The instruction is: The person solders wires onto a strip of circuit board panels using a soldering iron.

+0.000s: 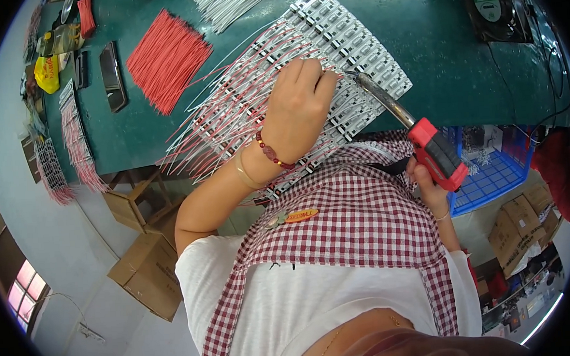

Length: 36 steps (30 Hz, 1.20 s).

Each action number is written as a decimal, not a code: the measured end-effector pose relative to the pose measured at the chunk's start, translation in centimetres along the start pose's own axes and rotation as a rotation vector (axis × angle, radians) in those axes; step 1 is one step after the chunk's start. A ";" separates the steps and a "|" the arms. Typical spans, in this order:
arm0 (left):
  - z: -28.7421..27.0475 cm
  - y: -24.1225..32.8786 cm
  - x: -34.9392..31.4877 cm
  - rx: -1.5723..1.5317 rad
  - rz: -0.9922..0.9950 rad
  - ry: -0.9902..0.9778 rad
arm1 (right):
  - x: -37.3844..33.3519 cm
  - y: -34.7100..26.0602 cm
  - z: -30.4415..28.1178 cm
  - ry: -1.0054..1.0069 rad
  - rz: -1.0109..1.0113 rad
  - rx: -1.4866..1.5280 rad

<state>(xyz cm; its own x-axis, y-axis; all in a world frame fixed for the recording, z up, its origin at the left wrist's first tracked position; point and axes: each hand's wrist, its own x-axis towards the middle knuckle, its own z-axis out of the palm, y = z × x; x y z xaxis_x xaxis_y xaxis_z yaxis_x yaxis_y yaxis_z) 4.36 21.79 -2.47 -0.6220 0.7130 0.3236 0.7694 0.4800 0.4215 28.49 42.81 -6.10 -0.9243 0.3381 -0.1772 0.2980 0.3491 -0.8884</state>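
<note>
My left hand (298,102) is closed in a pinch over a panel of small circuit boards (372,55), and a thin reddish wire end shows at its fingertips. Many red and white wires (228,100) run from the panel's rows out to the left. My right hand (431,192) grips a soldering iron (435,152) with a red and black handle. The iron's metal tip reaches the boards just right of my left fingertips. The exact contact point is too small to make out.
A bundle of red wires (168,60) and a bundle of white wires (232,2) lie on the green table (433,38). A phone (113,76) lies at left, near wired panels (77,135). A black fan (491,5) stands at far right, above a blue basket (487,178).
</note>
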 end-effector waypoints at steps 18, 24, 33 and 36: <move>0.2 0.1 0.3 0.037 -0.003 -0.022 | 0.8 -1.9 0.2 0.062 -0.026 0.205; 0.2 0.2 0.2 0.022 -0.013 0.001 | 0.0 0.0 0.7 0.008 0.097 0.089; 0.0 0.3 0.2 0.053 -0.017 -0.027 | -0.8 1.1 -0.2 0.083 -0.068 -0.075; 0.0 0.2 0.4 0.119 -0.017 -0.044 | -0.9 0.1 -0.4 0.099 0.220 0.149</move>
<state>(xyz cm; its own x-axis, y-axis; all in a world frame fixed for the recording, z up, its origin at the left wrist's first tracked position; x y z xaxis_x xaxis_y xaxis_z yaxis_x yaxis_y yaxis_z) 4.31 22.16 -2.22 -0.6299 0.7248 0.2791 0.7725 0.5471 0.3225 29.51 42.94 -5.88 -0.8113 0.4779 -0.3368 0.4438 0.1285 -0.8869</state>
